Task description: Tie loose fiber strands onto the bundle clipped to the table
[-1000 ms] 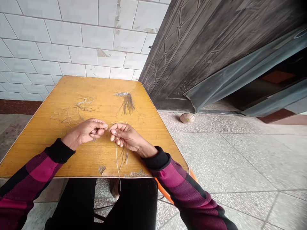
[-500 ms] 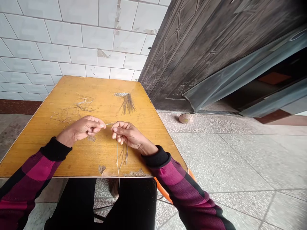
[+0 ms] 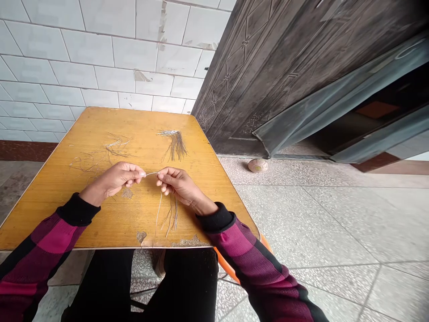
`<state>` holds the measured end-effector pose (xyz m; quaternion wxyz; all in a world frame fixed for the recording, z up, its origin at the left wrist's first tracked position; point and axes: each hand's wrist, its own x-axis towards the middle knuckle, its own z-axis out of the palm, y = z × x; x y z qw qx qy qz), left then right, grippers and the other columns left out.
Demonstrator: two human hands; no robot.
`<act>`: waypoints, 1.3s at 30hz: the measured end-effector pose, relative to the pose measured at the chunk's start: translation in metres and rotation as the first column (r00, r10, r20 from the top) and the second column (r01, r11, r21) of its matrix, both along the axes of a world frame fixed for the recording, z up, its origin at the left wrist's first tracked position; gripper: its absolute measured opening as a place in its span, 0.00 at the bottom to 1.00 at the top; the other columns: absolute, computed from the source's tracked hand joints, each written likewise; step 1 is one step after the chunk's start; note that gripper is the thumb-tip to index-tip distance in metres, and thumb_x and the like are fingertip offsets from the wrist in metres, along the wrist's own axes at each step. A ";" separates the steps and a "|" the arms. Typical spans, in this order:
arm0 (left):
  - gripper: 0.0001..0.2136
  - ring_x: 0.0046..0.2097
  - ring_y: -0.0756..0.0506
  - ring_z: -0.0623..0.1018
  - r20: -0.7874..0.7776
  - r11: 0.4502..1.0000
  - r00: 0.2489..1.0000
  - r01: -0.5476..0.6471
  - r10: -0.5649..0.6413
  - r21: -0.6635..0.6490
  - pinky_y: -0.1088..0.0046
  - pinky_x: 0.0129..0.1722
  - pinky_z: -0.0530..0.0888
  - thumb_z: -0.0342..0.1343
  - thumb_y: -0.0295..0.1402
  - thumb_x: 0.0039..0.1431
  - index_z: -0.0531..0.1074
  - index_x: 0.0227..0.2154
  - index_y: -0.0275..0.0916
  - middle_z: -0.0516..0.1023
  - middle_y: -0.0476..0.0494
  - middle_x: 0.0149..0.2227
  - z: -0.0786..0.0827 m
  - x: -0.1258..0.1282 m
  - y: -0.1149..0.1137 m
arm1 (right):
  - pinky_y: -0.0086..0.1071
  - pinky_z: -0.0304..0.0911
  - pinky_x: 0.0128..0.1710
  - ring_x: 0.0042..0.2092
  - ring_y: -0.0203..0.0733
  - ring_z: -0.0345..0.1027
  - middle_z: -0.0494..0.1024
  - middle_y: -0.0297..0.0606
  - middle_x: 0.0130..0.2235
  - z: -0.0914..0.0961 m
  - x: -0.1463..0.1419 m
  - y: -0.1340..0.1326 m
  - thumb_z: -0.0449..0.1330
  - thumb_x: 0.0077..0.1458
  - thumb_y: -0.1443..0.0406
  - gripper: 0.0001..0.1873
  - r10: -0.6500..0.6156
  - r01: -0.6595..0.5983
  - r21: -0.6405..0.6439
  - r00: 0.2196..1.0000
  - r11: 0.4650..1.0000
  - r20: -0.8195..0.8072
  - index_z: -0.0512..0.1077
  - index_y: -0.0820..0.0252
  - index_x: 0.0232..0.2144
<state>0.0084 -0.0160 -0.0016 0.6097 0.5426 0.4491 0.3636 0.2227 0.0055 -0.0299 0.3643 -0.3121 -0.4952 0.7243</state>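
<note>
Left hand: my left hand (image 3: 115, 181) is closed in a pinch, thumb and forefinger gripping one end of a thin pale strand (image 3: 151, 173)
Right hand: my right hand (image 3: 177, 184) pinches the same strand just beside the left, its other fingers curled in
Strand: a short stretch runs taut between the two pinches, just above the table (image 3: 134, 120); the long tail drops from my right fingers toward the near edge
Step in hand: I judge I am working this one strand between my fingertips; whether twisting, knotting or stripping is too fine to tell
Next move calls for: even tension, both pinches close together, the tail clear of the short strands (image 3: 170, 217) lying by my right wrist
Elsewhere: a bundle (image 3: 174, 143) lies farther up the table, a loose tangle (image 3: 100, 154) beyond my left hand
</note>
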 end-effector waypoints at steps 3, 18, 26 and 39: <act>0.11 0.21 0.56 0.61 0.008 0.999 1.000 0.026 -0.026 -0.045 0.81 0.18 0.56 0.60 0.36 0.52 0.73 0.23 0.32 0.69 0.47 0.23 -0.001 -0.001 0.000 | 0.20 0.63 0.19 0.20 0.26 0.66 0.76 0.31 0.25 0.000 0.001 0.001 0.69 0.46 0.60 0.13 -0.019 0.019 -0.006 1.000 1.000 -0.004 0.71 0.63 0.29; 0.11 0.23 0.54 0.63 -0.013 0.967 0.980 -0.196 0.201 0.161 0.80 0.21 0.59 0.59 0.38 0.53 0.70 0.24 0.34 0.66 0.50 0.22 -0.005 0.002 0.002 | 0.19 0.63 0.18 0.19 0.27 0.66 0.78 0.33 0.23 0.004 0.001 0.003 0.71 0.39 0.61 0.15 -0.081 0.080 -0.052 0.997 0.995 -0.014 0.71 0.64 0.25; 0.05 0.36 0.47 0.71 -0.364 0.624 0.781 -0.042 0.508 0.781 0.73 0.38 0.66 0.52 0.29 0.57 0.74 0.31 0.39 0.74 0.44 0.32 0.000 0.007 -0.008 | 0.20 0.64 0.18 0.19 0.28 0.67 0.77 0.34 0.22 0.005 0.004 0.006 0.71 0.39 0.61 0.15 -0.134 0.135 -0.019 0.990 0.991 0.038 0.70 0.64 0.24; 0.15 0.23 0.52 0.63 -0.405 0.868 0.906 0.100 0.123 0.487 0.76 0.24 0.58 0.52 0.37 0.58 0.70 0.20 0.36 0.67 0.51 0.19 -0.014 0.034 -0.028 | 0.18 0.70 0.24 0.24 0.30 0.73 0.79 0.37 0.25 0.011 0.012 0.016 0.63 0.54 0.70 0.04 -0.204 0.177 -0.224 0.974 0.958 -0.103 0.72 0.64 0.27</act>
